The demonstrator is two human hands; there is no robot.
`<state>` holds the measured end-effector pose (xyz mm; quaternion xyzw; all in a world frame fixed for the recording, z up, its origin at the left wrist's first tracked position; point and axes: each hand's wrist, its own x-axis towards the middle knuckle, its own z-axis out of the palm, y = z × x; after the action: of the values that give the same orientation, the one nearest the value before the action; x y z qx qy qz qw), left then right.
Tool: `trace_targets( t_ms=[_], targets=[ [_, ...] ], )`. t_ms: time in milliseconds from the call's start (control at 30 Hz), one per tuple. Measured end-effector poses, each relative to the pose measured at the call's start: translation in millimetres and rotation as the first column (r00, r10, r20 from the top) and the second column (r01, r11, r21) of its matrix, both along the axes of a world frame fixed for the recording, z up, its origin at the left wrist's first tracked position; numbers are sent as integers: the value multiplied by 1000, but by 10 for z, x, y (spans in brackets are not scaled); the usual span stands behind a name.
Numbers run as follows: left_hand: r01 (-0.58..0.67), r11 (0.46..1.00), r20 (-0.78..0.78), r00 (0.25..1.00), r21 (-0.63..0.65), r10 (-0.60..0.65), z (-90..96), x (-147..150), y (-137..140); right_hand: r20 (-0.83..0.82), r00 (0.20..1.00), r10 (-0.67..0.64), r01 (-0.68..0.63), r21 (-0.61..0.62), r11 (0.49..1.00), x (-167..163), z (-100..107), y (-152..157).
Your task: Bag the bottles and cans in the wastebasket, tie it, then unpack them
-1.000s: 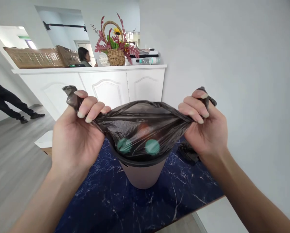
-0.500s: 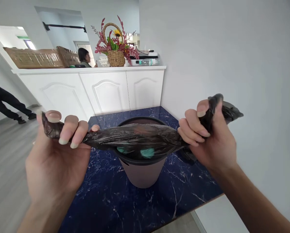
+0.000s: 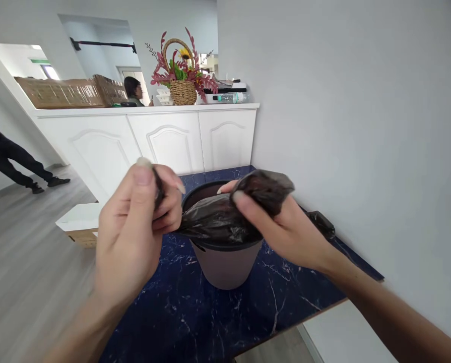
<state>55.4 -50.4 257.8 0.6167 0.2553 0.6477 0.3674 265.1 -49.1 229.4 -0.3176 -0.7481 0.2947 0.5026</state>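
A thin black plastic bag (image 3: 217, 217) is bunched over the mouth of a round grey-brown trash bin (image 3: 225, 267) with a dark rim. My left hand (image 3: 138, 212) is closed on one gathered end of it, left of the bin. On the other side, my right hand (image 3: 266, 222) pinches the opposite end, and a loose crumpled flap bulges above the thumb. Both hands are slightly blurred. The bag and my hands hide most of the bin's inside.
The bin stands on a blue marble-patterned table (image 3: 183, 302). Another black plastic bundle (image 3: 321, 224) lies at its right edge by the wall. A box (image 3: 81, 222) is at left. White cabinets (image 3: 168, 141) carry a flower basket (image 3: 183, 92) and a carton (image 3: 66, 93). Two people are farther back.
My hands have come closer together, the left moving right and the right moving left. The stretched bag is now slacker and bunched. Green patches seen through it are now hidden.
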Motion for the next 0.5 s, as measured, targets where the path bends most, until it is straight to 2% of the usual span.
trace_targets(
  t_ms=[200,367,500],
  targets=[
    [-4,1000,-240,971,22,10,113,143,-60,116,979,167,-172,31,985,-223,28,38],
    [-4,997,-354,935,72,30,197,261,-103,181,971,158,-158,-12,987,-315,45,83],
    [-99,986,-308,942,131,136,87,226,-44,115,990,83,-84,4,996,-335,45,111]
  ],
)
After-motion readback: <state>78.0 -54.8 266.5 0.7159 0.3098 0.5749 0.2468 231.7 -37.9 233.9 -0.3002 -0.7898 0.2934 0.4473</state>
